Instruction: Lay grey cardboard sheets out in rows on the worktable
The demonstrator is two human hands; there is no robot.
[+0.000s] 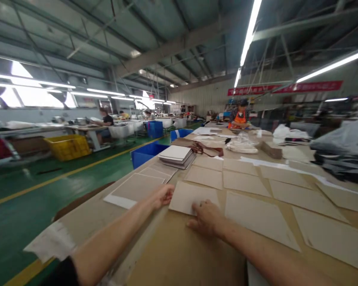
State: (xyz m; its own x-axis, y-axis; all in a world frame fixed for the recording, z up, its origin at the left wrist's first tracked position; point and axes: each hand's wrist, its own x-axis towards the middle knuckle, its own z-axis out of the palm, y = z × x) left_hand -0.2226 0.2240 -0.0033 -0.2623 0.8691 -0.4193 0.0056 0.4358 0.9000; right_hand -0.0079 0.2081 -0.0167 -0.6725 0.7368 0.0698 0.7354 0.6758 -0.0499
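Note:
A pale cardboard sheet (pixel 193 196) lies flat on the long brown worktable (pixel 179 254) in front of me. My left hand (pixel 163 195) grips its left edge with curled fingers. My right hand (pixel 207 217) presses flat on its near edge, fingers spread. Several more sheets of the same kind (pixel 258 216) lie in rows to the right and beyond. A stack of white-topped boards (pixel 177 155) sits further up the table on the left.
Larger sheets (pixel 135 188) overhang the table's left edge. Blue bins (pixel 146 153) stand on the green floor beside it, a yellow crate (pixel 68 147) further left. Grey bundles (pixel 343 153) sit at the right. A person in orange (pixel 240 116) works at the far end.

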